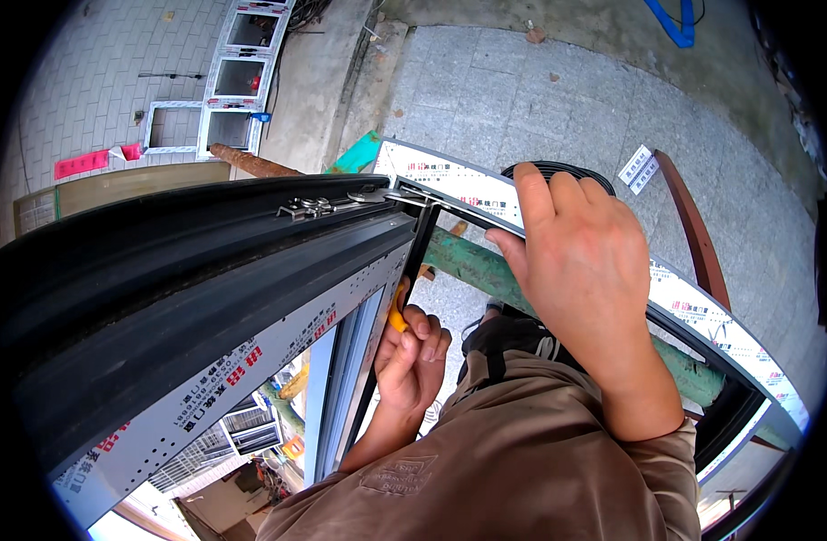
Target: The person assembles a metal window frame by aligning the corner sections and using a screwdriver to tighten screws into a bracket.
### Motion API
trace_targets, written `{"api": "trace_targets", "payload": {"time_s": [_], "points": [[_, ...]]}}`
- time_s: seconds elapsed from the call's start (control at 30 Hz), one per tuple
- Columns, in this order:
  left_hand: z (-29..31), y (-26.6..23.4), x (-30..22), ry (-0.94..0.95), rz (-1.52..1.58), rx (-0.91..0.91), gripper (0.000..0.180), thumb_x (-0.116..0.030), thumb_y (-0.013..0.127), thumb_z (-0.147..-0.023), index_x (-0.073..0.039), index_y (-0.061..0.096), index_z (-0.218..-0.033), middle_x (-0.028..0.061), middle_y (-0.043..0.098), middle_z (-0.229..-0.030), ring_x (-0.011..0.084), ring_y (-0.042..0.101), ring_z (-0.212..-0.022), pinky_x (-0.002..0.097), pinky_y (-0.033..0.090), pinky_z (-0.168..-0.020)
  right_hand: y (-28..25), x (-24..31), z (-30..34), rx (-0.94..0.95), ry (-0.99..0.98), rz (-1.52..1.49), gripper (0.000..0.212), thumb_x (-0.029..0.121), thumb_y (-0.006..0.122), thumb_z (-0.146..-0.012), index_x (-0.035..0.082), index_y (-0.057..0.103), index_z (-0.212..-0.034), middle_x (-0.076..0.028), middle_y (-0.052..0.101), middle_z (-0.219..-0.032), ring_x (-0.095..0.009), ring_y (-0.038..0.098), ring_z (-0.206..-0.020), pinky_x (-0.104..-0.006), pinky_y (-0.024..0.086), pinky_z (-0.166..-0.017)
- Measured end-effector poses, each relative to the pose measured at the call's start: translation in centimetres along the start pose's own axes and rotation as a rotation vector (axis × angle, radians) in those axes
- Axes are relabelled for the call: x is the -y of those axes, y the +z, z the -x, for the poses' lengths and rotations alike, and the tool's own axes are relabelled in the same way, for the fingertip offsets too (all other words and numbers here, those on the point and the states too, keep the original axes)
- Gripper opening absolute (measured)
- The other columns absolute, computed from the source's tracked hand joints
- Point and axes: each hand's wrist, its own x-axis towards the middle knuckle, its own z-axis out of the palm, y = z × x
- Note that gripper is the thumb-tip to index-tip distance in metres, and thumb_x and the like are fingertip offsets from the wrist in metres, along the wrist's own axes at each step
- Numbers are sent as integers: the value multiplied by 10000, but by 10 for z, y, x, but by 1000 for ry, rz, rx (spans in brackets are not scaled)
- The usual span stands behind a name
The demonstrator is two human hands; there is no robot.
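Note:
An aluminium window frame covered in white printed film stands before me. Its dark sash, swung out to the left, has black seals and a film-covered face. Metal hinge hardware sits along the sash's top edge near the corner. My right hand grips the frame's top rail, fingers over the far side and thumb on the near side. Lower down, beside the sash's upright edge, my left hand is closed on a small yellow piece. The sash partly hides this piece, so its kind is unclear.
A green pole runs behind the frame, with a coil of black cable beyond. A reddish-brown bar lies on the paving at right. White-framed window units lie at the far left, near a rusty pole.

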Motion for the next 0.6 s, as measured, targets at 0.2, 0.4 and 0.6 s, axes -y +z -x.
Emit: {"api": "trace_targets", "payload": {"time_s": [0.2, 0.4, 0.6], "points": [[13, -2, 10, 169, -394, -182, 675, -421, 797, -1085, -35, 542, -1577, 108, 691, -1215, 134, 589, -852, 323, 492, -783, 1, -1, 0, -3, -6, 20, 592, 334, 934, -816, 38, 685, -1263, -68, 655, -943, -258, 692, -914, -395, 554, -795], [10, -2, 13, 319, -569, -287, 727, -464, 789, -1082, 15, 533, -1565, 168, 690, -1232, 162, 617, -822, 317, 524, -747, 1, 0, 0, -15, -10, 33, 590, 335, 933, -817, 41, 686, -1264, -66, 653, -949, -260, 695, -918, -396, 555, -790], [6, -15, 14, 339, -660, -230, 815, -580, 754, -1067, 33, 529, -1556, 170, 683, -1218, 164, 636, -846, 318, 519, -749, 0, 0, 0, -6, -8, 26, 591, 333, 930, -818, 38, 685, -1268, -70, 652, -950, -262, 693, -921, -394, 553, -791]]}}
